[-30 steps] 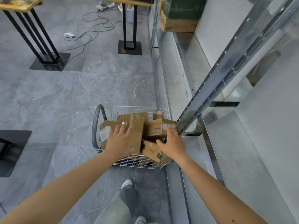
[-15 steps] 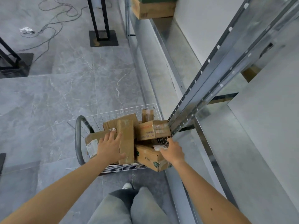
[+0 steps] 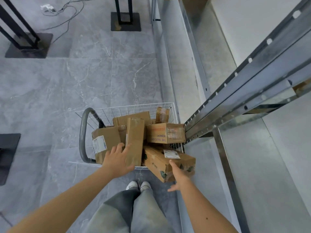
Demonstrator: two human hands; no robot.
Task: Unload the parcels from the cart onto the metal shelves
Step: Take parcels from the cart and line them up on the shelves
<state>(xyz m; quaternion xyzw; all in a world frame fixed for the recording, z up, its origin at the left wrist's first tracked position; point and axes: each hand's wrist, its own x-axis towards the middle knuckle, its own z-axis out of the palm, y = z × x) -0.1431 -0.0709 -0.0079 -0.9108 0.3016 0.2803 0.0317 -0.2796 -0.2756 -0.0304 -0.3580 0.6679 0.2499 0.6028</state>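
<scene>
A white wire cart (image 3: pixel 124 109) with a grey handle (image 3: pixel 83 132) stands on the floor against the metal shelves (image 3: pixel 223 158). Several cardboard parcels are piled in it. My left hand (image 3: pixel 117 158) rests with straight fingers on a tall narrow box (image 3: pixel 135 137) and on a labelled box (image 3: pixel 105 138) beside it. A long leaf-printed box (image 3: pixel 161 159) sticks out over the cart's near right rim. My right hand (image 3: pixel 178 177) grips its near end, thumb on the side and fingers underneath. A red-printed box (image 3: pixel 161 132) lies against the shelf upright (image 3: pixel 235 91).
My legs and white shoes (image 3: pixel 138 184) stand just behind the cart. Black stand bases (image 3: pixel 125 21) and loose cables (image 3: pixel 64 15) lie on the grey tiled floor at the far left. Bare shelf boards (image 3: pixel 262 165) run along the right by the wall.
My right hand moved from the far top of the leaf-printed box to its near end, and the box now juts out over the cart's rim. The view tilted further down.
</scene>
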